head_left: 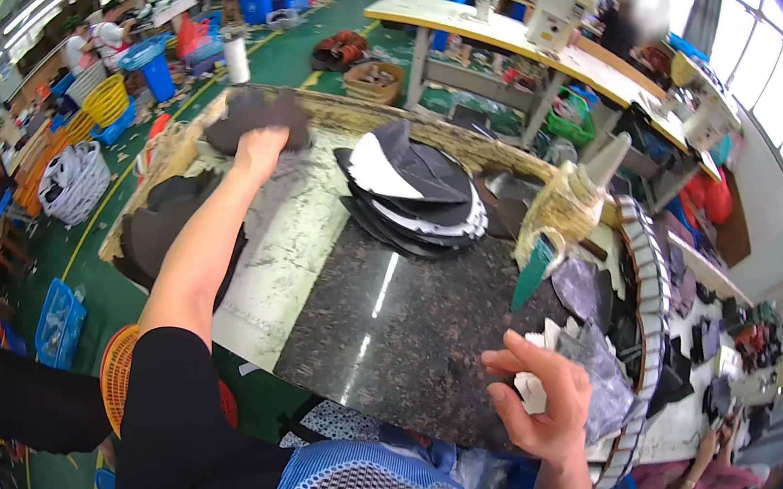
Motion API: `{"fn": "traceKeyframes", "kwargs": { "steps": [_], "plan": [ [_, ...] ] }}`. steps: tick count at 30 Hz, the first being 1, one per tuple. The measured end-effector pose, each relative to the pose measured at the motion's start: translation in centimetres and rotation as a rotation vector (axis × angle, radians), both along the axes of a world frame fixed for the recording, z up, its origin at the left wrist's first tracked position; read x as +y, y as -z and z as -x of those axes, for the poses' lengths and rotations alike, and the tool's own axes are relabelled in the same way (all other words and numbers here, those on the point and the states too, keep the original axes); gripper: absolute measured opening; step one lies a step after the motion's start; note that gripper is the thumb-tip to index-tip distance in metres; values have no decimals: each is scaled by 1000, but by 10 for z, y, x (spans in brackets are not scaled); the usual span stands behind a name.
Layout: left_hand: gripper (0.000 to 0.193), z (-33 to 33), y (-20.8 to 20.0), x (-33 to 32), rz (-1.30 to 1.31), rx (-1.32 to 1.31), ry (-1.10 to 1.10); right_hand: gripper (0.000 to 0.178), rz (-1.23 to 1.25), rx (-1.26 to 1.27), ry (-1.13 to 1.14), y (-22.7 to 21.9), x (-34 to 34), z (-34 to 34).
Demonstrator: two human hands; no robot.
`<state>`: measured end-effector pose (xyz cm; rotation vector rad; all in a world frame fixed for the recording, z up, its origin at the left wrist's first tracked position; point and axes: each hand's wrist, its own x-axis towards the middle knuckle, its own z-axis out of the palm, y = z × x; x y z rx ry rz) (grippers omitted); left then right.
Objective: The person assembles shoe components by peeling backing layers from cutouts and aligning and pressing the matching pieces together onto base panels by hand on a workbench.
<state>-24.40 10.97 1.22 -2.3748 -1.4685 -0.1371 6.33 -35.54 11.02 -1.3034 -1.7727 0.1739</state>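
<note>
My left hand [264, 149] reaches to the far left of the bench, its fingers closed on a dark, flat cut piece [239, 120] slightly smeared by motion. Below that arm lies a stack of dark brown cut pieces [163, 234], partly covered by my forearm. My right hand [549, 396] hovers over the near right side, thumb and fingers curved apart with nothing visible between them. Grey and white scraps [602, 378] lie beside and beneath it. A pile of black and white curved pieces [417, 194] sits mid-bench, at the back of a dark speckled stone slab [381, 326].
A crusted yellowish holder [563, 202] with a pale cone and a green blade-shaped part stands at the back right. A ribbed curved rim [649, 315] borders the bench's right side. Beyond are sewing machines on a white table [495, 34]. Co-workers are at left and right.
</note>
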Motion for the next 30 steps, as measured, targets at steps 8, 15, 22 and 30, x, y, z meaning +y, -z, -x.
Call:
{"fn": "traceKeyframes", "kwargs": {
  "steps": [8, 15, 22, 30],
  "plan": [
    [37, -37, -37, 5, 278, 78, 115, 36, -624, -27, -285, -70, 5, 12],
    [68, -121, -18, -98, 86, -216, 755, 38, -742, 17, -24, -98, -14, 35],
    [48, -123, -8, -95, 291, -392, 657, 45, -585, -126, -38, -96, -33, 0],
    [26, -118, -10, -69, 447, -561, 669, 42, -401, -246, -80, -36, -6, -18]
  ]
}}
